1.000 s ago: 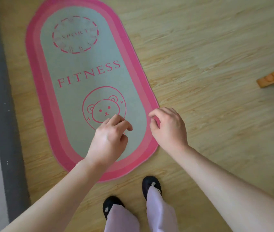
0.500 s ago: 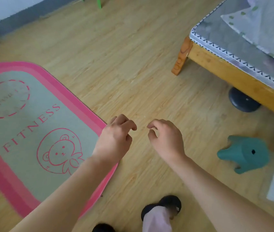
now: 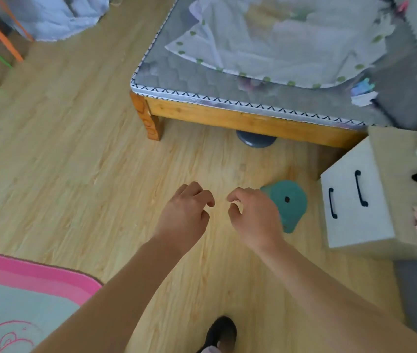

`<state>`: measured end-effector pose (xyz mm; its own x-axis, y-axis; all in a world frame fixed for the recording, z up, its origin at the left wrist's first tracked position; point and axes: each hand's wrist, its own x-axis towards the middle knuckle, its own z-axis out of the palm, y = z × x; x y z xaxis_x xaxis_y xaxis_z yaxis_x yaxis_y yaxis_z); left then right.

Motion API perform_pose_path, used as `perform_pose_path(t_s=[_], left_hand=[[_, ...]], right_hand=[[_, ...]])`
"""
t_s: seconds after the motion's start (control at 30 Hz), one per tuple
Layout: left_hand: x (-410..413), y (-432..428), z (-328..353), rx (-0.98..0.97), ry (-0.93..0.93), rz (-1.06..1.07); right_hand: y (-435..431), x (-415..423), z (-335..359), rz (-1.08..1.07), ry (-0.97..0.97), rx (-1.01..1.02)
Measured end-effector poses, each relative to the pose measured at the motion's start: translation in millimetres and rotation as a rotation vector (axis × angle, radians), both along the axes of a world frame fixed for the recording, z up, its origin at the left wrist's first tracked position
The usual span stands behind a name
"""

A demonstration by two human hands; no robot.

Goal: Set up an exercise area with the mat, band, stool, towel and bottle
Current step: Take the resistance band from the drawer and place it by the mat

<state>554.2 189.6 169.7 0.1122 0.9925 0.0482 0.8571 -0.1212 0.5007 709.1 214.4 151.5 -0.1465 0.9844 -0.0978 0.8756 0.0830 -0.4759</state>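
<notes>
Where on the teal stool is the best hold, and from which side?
Probably the rounded upper edge of the teal stool, from above on the open-floor side beside the right hand; the white cabinet crowds its other side. Whether the dark spot is a finger hole is unclear.

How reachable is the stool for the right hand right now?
Probably yes: the right hand is empty, fingers loosely curled, and overlaps the stool's left edge in view. Nothing lies on the stool, and the drawer unit beside it stands apart.
</notes>
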Motion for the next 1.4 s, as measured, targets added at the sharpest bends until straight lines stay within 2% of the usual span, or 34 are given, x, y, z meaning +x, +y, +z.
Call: perform_pose_path(t_s=[0.27, 0.7, 0.93, 1.13, 1.4], left_hand=[[105.6, 75.3, -0.8, 0.006, 0.028, -0.249], [204.4, 249.3, -9.1, -0.123, 0.117, -0.573], [266.8, 318.2, -46.0, -0.260, 0.171, -0.734], [336.9, 362.7, -71.4, -0.255, 0.185, -0.832], [426.7, 406.5, -116.9, -0.308, 0.378, -1.042]], right_hand=[[40.3, 113.1, 7.9, -0.236, 0.001, -0.068], [152.4, 213.9, -7.3, -0.607, 0.071, -0.140], [192.5, 257.9, -38.5, -0.769, 0.135, -0.177], [212.6, 322.7, -64.3, -0.881, 0.134, -0.270], [232.1, 387.2, -108.7, -0.984, 0.098, -0.443]])
